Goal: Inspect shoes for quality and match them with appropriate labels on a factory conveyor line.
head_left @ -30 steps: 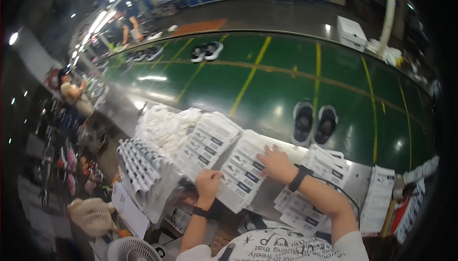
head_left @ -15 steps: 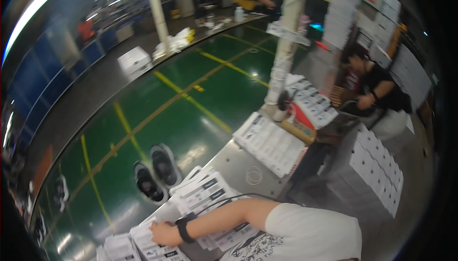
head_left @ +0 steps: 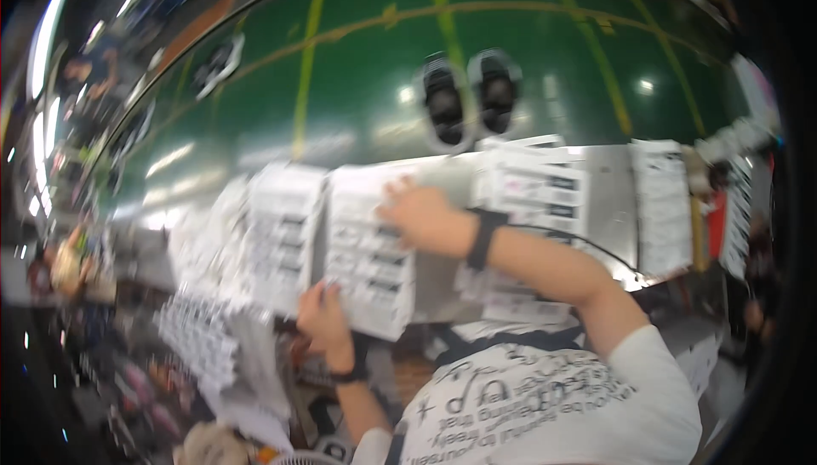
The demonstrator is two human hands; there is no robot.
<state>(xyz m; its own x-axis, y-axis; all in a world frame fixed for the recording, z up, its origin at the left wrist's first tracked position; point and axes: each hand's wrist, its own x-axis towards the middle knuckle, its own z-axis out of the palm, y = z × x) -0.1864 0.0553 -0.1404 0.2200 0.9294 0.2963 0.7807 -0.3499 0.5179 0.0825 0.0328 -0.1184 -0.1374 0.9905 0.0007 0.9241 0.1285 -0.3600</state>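
A stack of white printed label sheets (head_left: 357, 273) lies on the metal bench in front of me. My right hand (head_left: 421, 214) rests on its upper right part, fingers loosely apart and blurred. At the stack's lower left corner is my left hand (head_left: 325, 320), its fingertips bent near the sheet edges; blur hides whether they grip any. Close by on the left lies another stack of label sheets (head_left: 281, 239). A third spread of label sheets (head_left: 545, 197) is beyond my right forearm, which partly covers it.
A pair of black shoes (head_left: 470, 99) stands on the green conveyor (head_left: 366, 82) with yellow lines, just past the bench edge (head_left: 438, 180). More sheets (head_left: 664, 210) lie at the far right. White bundles (head_left: 200, 337) are piled at lower left; other people are blurred at the left.
My view has swung left and down, so the shoes now appear higher and further right. My left hand has come into view. My right hand is still on label sheets.
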